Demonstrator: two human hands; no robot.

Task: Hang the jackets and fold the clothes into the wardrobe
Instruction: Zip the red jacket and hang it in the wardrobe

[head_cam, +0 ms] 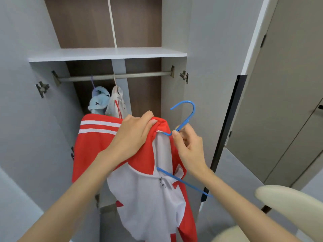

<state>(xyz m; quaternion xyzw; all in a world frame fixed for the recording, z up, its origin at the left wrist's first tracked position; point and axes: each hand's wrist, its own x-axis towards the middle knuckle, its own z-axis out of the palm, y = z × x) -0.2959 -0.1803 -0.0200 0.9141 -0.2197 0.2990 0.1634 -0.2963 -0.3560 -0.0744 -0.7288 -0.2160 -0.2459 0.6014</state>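
Red and white jacket [97, 149] hangs at the centre of the frame, held up in front of the open wardrobe [173, 95] and not yet on the rail [139, 74]. The left hand [134, 137] grips the collar, its fingers [148, 119] curled over the red fabric and bunching it. The right hand [190, 147] pinches the neck of the blue hanger [185, 123] just under the hook, thumb and forefinger pressed together on it. One hanger arm goes in under the collar; the other pokes out bare toward the lower right, so the jacket looks only half seated.

The cloth looks light, soft and rather slick, likely to slide off a thin smooth hanger if tilted. The hanger is stiff but slender. The best hold seems to be the hanger neck for carrying, with the collar or shoulder seam pulled over the bare arm first.

Two garments [99, 100] hang on the rail at upper centre, leaving free rail to their right.
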